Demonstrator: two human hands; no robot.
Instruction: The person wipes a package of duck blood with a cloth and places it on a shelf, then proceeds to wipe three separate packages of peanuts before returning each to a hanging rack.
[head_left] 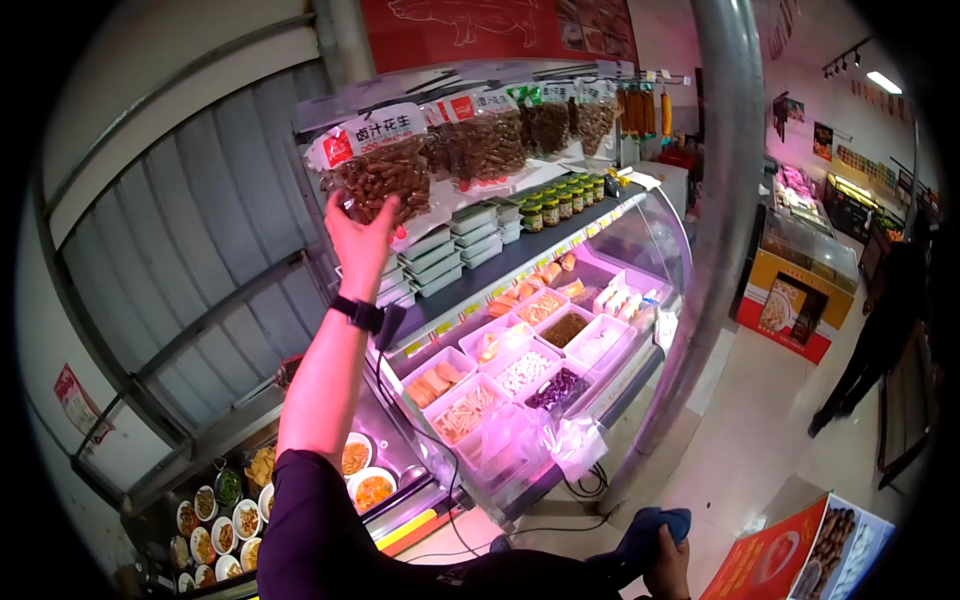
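My left hand (360, 238) is raised high, with a black watch on the wrist, and its fingers grip the lower edge of a clear bag of brown peanuts (378, 165) with a red and white label. The bag stands at the left end of a row of similar snack bags (488, 140) on top of a glass deli counter (640, 235). My right hand (668, 567) is low at the bottom edge of the view, closed on a blue cloth (655, 527).
Under the glass are pink-lit trays of food (520, 370); jars (560, 202) and stacked boxes (470, 235) sit on its upper shelf. Small bowls (215, 510) stand at the lower left. A steel pillar (715, 230) rises to the right. A person in dark clothes (880, 330) walks at the far right.
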